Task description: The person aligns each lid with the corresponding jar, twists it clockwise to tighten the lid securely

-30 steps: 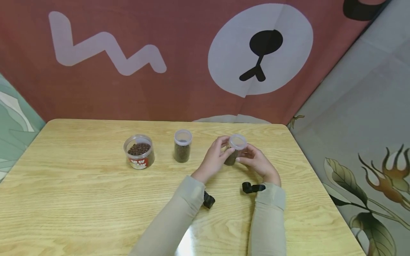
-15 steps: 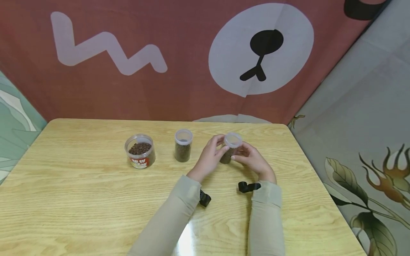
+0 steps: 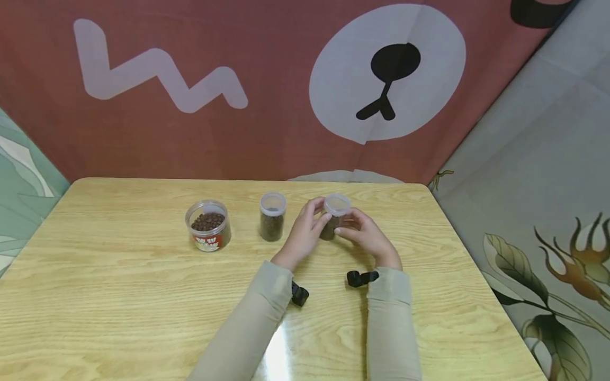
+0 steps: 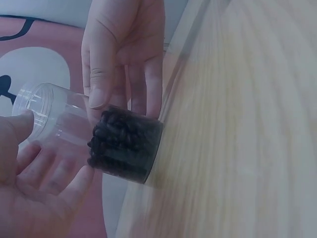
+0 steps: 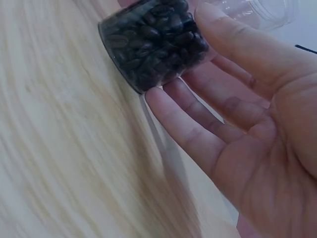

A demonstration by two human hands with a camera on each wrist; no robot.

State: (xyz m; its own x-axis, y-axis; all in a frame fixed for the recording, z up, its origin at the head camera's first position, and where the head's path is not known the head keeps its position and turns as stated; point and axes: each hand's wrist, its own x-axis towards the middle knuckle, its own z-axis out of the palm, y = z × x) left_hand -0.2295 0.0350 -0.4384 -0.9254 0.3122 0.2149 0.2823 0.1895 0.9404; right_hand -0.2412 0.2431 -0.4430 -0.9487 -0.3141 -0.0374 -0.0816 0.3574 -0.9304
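A clear plastic jar point(image 3: 328, 230) with a pale see-through lid is held between my two hands, right of the table's middle. Dark, glossy coffee beans fill its lower part point(image 4: 126, 146); the upper part is bare. My left hand point(image 3: 301, 234) grips the jar from the left, its thumb near the lid end in the left wrist view. From the other side, my right hand point(image 3: 370, 239) holds the jar lower down, thumb and fingertips against the bean-filled body point(image 5: 153, 42). The jar stands upright, its base close to the tabletop.
A similar lidded jar point(image 3: 271, 226) with dark contents stands just left of my left hand. Farther left is a wide, open-topped tub point(image 3: 220, 238) with a red label, holding small brown pieces. The wooden table point(image 3: 143, 307) ends at a red bear-print cloth point(image 3: 276, 143).
Both hands and the jar between them have shifted left, closer to the second jar. The other jar and the tub stay where they were.
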